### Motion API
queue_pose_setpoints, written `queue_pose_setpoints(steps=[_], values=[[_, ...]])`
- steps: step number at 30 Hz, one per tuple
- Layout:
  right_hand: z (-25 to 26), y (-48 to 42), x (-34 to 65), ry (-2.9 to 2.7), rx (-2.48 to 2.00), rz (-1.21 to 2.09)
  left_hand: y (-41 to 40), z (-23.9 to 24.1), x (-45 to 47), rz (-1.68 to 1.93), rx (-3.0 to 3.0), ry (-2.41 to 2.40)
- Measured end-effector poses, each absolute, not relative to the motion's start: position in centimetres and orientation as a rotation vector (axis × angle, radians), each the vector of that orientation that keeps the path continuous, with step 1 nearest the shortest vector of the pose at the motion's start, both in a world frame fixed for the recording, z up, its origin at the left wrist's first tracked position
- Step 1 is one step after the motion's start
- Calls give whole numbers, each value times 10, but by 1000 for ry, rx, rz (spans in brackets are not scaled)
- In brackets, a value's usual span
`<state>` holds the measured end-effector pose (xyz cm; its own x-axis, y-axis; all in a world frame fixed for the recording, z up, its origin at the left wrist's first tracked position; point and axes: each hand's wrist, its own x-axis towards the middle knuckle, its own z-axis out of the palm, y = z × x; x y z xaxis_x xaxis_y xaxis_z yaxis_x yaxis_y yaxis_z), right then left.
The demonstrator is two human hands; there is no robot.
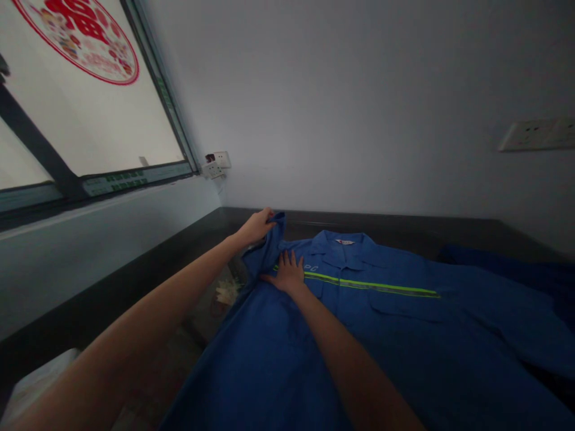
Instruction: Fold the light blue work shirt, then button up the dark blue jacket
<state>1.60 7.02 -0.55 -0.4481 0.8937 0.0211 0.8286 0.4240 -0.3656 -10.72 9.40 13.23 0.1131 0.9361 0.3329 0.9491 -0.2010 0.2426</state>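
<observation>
A blue work jacket [386, 323] with a yellow-green reflective stripe across the chest lies spread face up on a dark surface [404, 224], collar toward the far wall. My left hand [257, 226] is closed on a raised fold of the jacket's left shoulder or sleeve, lifting it off the surface. My right hand [287, 272] lies flat with fingers spread on the jacket's chest, just left of the stripe's end.
A window [81, 120] with a red round decal fills the left wall. White wall sockets [215, 164] sit at the corner, and another socket plate [536, 134] is on the right wall. More dark blue cloth [516, 263] lies at the far right.
</observation>
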Motion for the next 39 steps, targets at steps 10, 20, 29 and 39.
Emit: queue_pose_setpoints(steps=[10, 20, 29, 39], values=[[-6, 71, 15, -2441, -1524, 482, 83, 127, -85, -697, -2373, -1960], [13, 104, 22, -2409, -1512, 568, 77, 126, -94, -721, -2231, -2049], [4, 121, 14, -2299, -1578, 375, 68, 117, -101, -891, -2282, -2032], [10, 135, 44, -2115, -1541, 473, 71, 100, -84, -884, -2246, -2134]])
